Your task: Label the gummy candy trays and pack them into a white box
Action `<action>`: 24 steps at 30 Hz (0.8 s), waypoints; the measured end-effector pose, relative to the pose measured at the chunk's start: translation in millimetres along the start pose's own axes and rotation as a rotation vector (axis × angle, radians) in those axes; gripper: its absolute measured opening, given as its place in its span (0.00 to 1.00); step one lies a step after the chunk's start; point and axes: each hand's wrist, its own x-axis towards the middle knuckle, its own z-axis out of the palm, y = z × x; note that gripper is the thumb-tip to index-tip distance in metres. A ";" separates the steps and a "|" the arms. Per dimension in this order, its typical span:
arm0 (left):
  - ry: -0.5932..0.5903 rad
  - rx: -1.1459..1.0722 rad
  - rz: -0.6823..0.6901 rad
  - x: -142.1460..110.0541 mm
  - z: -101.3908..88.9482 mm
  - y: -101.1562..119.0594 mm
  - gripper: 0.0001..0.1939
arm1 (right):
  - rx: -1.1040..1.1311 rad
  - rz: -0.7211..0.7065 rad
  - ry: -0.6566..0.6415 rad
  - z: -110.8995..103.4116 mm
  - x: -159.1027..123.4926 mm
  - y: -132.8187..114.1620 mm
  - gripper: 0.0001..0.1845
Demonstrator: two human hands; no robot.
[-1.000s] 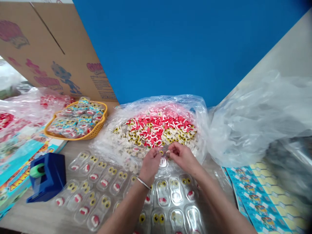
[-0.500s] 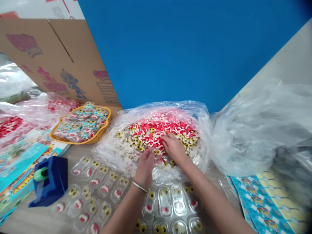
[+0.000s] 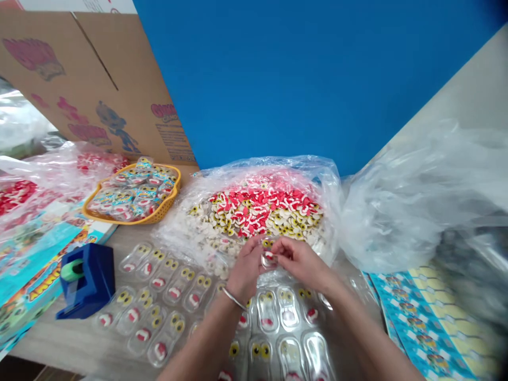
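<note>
Above the near edge of the candy pile, my left hand (image 3: 246, 267) grips a small clear plastic blister tray (image 3: 266, 266) by its left side. Two yellow-and-black eye candies (image 3: 267, 244) show in its upper end. My right hand (image 3: 301, 262) is closed in a pinch at the tray's right side, its fingertips on a red-and-white teeth-shaped candy (image 3: 270, 255) at the tray's lower end. Whether that candy is fully seated there I cannot tell. Behind my hands, a clear plastic bag (image 3: 190, 233) lies spread open with loose red-and-white teeth candies (image 3: 254, 203) and eye candies (image 3: 296, 225).
Rows of clear trays (image 3: 174, 291) with candies lie left and in front. A blue tape dispenser (image 3: 93, 275), a yellow basket (image 3: 159, 211) of packed trays and a cardboard box (image 3: 130, 69) stand left. Plastic bagging (image 3: 397, 211) and printed sheets (image 3: 413, 317) lie right.
My right hand has come out of the candy pile, back toward me, to the tray in my left hand. A red-and-white candy now shows at the tray. The camera view has shifted slightly.
</note>
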 end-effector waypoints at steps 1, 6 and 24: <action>-0.027 0.023 0.002 -4.8 3.6 -2.9 0.21 | -0.059 -0.003 0.006 1.5 -11.8 -4.6 0.07; -0.116 0.172 -0.037 -33.1 20.5 -24.9 0.20 | -0.467 0.039 0.152 15.1 -70.1 -18.8 0.08; -0.254 0.454 -0.255 -82.2 96.5 -98.7 0.15 | -0.561 0.421 0.771 -61.2 -245.7 56.9 0.11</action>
